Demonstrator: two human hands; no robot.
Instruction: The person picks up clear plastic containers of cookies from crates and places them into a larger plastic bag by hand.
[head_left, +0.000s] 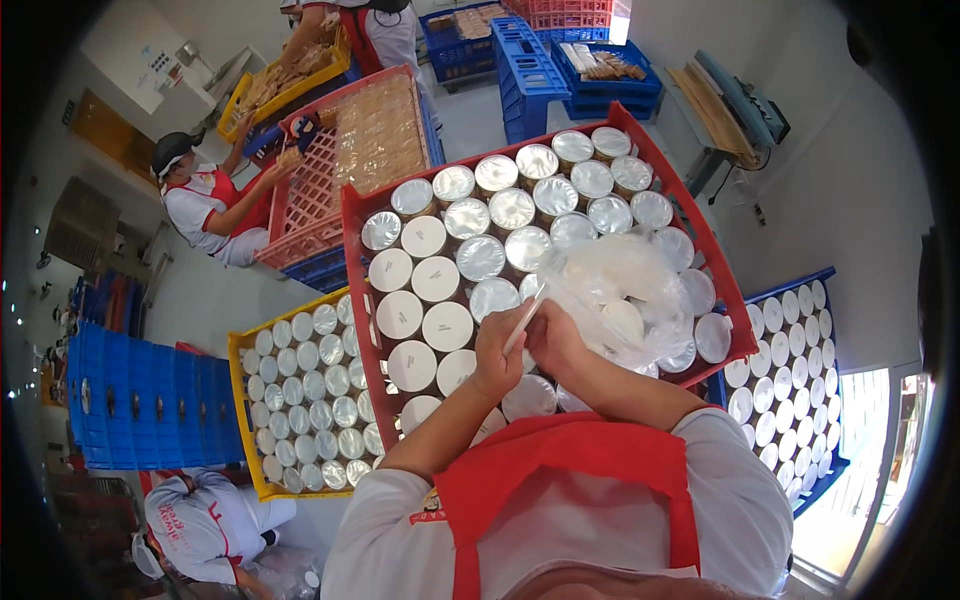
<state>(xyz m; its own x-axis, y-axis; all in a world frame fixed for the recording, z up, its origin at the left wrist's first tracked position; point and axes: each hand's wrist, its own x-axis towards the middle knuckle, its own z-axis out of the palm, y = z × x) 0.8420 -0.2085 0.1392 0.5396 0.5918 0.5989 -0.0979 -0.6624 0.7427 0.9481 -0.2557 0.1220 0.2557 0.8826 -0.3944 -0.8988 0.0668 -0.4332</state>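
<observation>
In front of me a red plastic crate (667, 157) holds rows of jars with silver foil seals (481, 258). Those along its left side carry white lids (400, 315). My left hand (501, 349) and my right hand (553, 337) meet above the jars near the crate's front. Between them a thin stack of pale discs, seen edge-on and probably lids (526, 318), slants upward; my left hand grips it. My right hand is against its other side, its fingertips partly hidden. A clear plastic bag (622, 292) with white lids inside lies on the jars beside my right forearm.
A yellow crate (244, 420) of sealed jars is at left, a blue crate (829, 322) of jars at right. Pink crates (300, 244) with packed goods stand beyond, where a co-worker (217, 199) works. Another person (202, 525) is at lower left, near tall blue crates (150, 405).
</observation>
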